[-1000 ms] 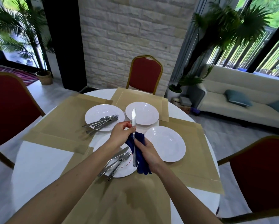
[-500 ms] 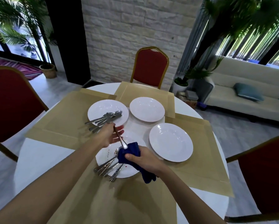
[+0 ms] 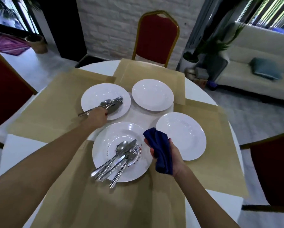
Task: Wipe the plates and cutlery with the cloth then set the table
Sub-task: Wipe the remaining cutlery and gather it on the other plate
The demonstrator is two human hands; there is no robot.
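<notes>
Both bare forearms reach forward from the near edge of the scene. The left arm stretches diagonally from the near left toward the far centre, nearly straight, its left hand [image 3: 97, 116] knuckles-up with the fingers curled down out of sight; whether they grip anything cannot be told. The right arm comes in from the near right, bent slightly inward, wrist turned so the thumb side faces right. The right hand [image 3: 166, 153] is closed around a bunched dark blue cloth [image 3: 161, 150], fingertips [image 3: 152, 152] showing at its left edge.
</notes>
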